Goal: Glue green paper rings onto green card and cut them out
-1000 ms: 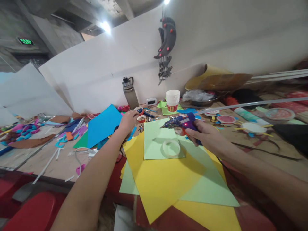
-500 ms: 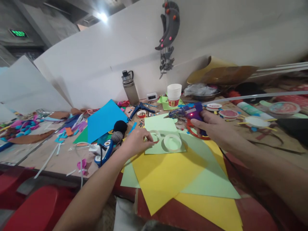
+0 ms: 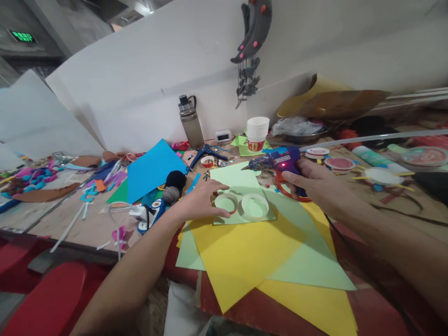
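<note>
Roughly: fingers [image 3: 215,185] of the left hand [image 3: 201,204] are spread wide and low, with the index over the far side and the thumb under the near side of the small ring [image 3: 226,204], touching its left rim. Can't tell if they press or just rest there. The small ring lies flat on the pale green sheet [image 3: 238,179], and a second ring [image 3: 255,206] sits just beside it on the right, close enough that they may touch.

The right hand [image 3: 315,186] is closed around the grip of the purple glue gun [image 3: 280,163]. The nozzle points left and the red light is lit. The gun is held above the far edge of the pale green sheet, apart from both rings. The fingertips wrap out of sight behind the grip, and the trigger is hidden. A red loop [image 3: 284,192] pokes out under the hand; it's unclear what it belongs to.

The pale green sheet lies on the yellow sheets [image 3: 245,252], which overhang the near edge of the desk [image 3: 87,228]. A blue sheet [image 3: 152,170] lies to the left, with a black ball [image 3: 175,178] and a grey ball [image 3: 170,194] near the left wrist. A bottle [image 3: 191,122] and stacked paper cups [image 3: 258,133] stand at the back by the white board. A long pale rod [image 3: 367,138] runs right from behind the gun; can't tell if they're joined. Both forearms are cut off at the frame bottom. The clutter on the far right is blurred.
</note>
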The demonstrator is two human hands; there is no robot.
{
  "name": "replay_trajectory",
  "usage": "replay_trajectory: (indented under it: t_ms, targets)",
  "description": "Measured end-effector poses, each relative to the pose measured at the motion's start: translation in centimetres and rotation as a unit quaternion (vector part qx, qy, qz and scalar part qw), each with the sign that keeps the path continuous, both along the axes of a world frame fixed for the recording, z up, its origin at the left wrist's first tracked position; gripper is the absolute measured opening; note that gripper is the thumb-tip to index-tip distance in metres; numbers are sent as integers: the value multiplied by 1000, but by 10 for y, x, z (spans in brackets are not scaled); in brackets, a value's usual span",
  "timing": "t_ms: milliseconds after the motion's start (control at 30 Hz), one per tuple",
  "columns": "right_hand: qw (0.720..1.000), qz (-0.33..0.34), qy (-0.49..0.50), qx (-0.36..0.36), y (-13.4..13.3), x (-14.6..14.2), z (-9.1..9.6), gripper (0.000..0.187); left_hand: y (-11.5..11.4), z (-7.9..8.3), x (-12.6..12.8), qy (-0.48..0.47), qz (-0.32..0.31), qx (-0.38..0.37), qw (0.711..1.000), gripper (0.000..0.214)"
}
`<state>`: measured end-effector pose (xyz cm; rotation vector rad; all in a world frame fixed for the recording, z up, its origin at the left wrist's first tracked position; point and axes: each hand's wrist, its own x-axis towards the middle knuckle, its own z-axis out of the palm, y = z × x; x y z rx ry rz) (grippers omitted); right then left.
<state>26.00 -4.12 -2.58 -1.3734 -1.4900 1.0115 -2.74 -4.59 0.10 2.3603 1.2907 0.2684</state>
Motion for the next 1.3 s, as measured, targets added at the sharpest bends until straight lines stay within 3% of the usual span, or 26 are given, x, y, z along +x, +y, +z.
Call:
replay_trajectory:
  t_ms: [267,433,567,667,833,900,1000,1300]
  targets:
    - [1000,9,2,-7,-1,0,-3,32,-2,-10,3,-2,8,-8,1000,56]
    - [1000,14,-8,2,1,0,-6,33,-3,-7,2,-22,16,-29,999,63]
    - [1000,14,-11,2,2,1,-8,34,8,-1,3,-66,69,9,995,46]
    - [1000,12,-14,0,3,1,-10,34,28,0,8,-28,118,57,991,34]
    - [1000,2,13,-2,0,-1,-5,30,60,-23,18,21,89,77,993,38]
    - [1000,-2,15,9,-2,-2,-2,27,65,-38,21,16,99,131,986,47]
    - [999,-11,17,26,-3,-4,1,25,65,-55,24,37,103,139,984,47]
    - [998,-29,20,48,-1,-6,-1,21,58,-57,25,65,193,141,969,33]
